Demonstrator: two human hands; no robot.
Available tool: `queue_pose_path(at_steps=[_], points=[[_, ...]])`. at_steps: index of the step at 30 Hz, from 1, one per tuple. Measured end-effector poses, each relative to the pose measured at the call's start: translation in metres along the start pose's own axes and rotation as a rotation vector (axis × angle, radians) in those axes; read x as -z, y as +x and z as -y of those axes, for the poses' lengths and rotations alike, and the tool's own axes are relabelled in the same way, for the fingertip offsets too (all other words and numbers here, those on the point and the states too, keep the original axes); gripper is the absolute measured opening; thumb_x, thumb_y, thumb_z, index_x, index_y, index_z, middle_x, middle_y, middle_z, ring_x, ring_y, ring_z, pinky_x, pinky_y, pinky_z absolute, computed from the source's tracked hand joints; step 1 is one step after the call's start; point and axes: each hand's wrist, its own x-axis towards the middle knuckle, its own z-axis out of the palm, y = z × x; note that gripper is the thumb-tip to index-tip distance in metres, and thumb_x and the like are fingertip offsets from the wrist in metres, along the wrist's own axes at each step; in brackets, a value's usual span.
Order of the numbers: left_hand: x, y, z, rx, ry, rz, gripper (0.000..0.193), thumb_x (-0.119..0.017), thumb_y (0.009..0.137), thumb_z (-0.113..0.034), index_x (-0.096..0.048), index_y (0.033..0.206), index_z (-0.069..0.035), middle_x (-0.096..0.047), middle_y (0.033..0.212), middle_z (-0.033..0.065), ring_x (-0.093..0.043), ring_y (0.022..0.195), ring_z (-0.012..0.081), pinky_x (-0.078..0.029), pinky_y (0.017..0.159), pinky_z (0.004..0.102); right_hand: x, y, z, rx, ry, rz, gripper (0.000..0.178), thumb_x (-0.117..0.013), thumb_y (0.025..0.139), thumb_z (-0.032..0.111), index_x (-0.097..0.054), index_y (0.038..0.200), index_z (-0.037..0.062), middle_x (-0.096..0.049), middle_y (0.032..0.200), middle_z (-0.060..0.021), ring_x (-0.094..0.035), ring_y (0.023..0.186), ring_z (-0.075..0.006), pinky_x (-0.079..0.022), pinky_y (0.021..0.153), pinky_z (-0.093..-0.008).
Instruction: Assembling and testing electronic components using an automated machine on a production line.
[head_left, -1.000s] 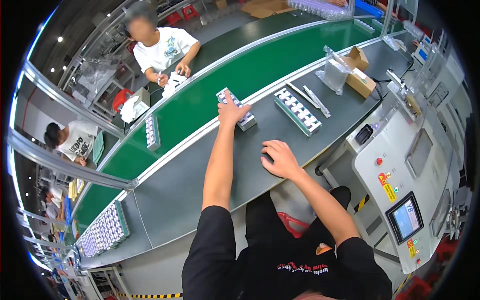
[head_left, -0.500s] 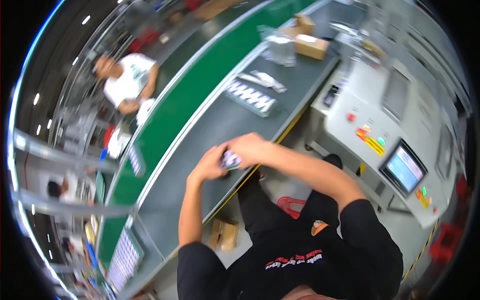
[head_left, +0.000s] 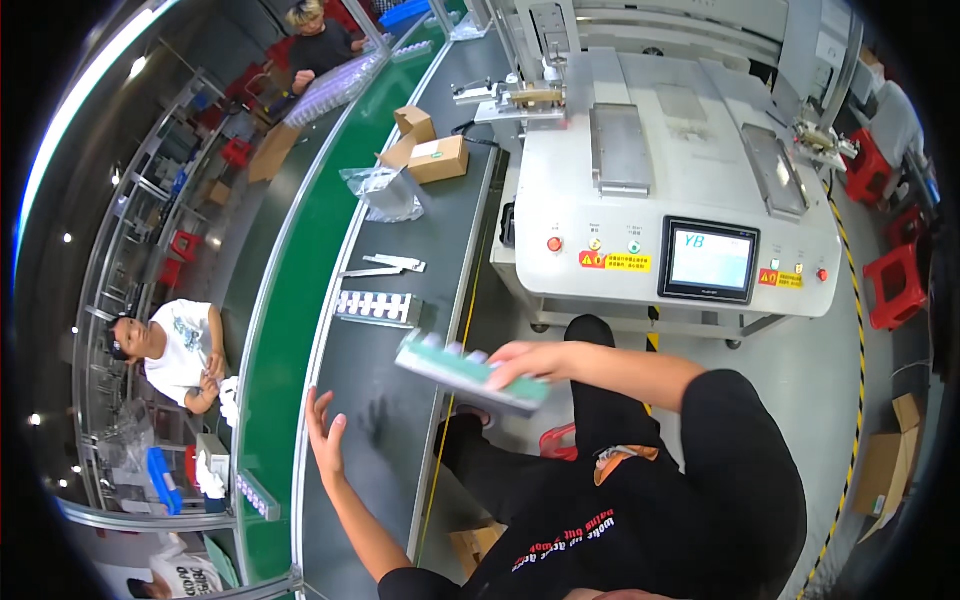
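The right hand (head_left: 530,362) gripped the pack (head_left: 450,368) at one end, holding it tilted above the tabletop (head_left: 375,500) edge; the left hand (head_left: 326,440) had its fingers spread. A second pack (head_left: 375,307) lay near white strips (head_left: 385,266). The machine's screen (head_left: 708,260) showed large blue letters, yellow labels (head_left: 628,263) carried small black print, and the shirt (head_left: 640,520) bore red and white lettering.

Block (head_left: 445,368) in right hand (head_left: 530,362) | belt (head_left: 277,390) — left of bench (head_left: 372,362) | machine (head_left: 690,180) — right of bench
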Motion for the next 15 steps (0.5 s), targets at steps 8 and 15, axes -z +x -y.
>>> queue_pose_path(at_steps=[8, 15], points=[[-0.034, 0.031, 0.078, -0.025, 0.409, -0.268, 0.048, -0.066, 0.081, -0.022, -0.053, 0.125, -0.007, -0.058, 0.109, 0.0116, -0.050, 0.107, 0.0230, -0.038, 0.096, 0.0349, 0.096, -0.182, 0.125, 0.246, -0.512, -1.261, 0.061, -0.078, 0.064, 0.040, -0.060, 0.101, -0.0052, -0.063, 0.084, -0.0092, -0.060, 0.072, -0.0153, -0.046, 0.060, -0.0268], [-0.042, 0.031, 0.086, -0.078, 0.302, -0.302, 0.043, -0.066, 0.079, -0.020, -0.057, 0.117, -0.003, -0.062, 0.102, 0.0107, -0.053, 0.101, 0.0256, -0.041, 0.091, 0.0369, 0.160, -0.196, 0.189, -0.120, -1.091, -1.648, 0.055, -0.075, 0.055, 0.045, -0.066, 0.077, -0.0047, -0.066, 0.073, -0.0137, -0.063, 0.060, -0.0205, -0.049, 0.057, -0.0311]])
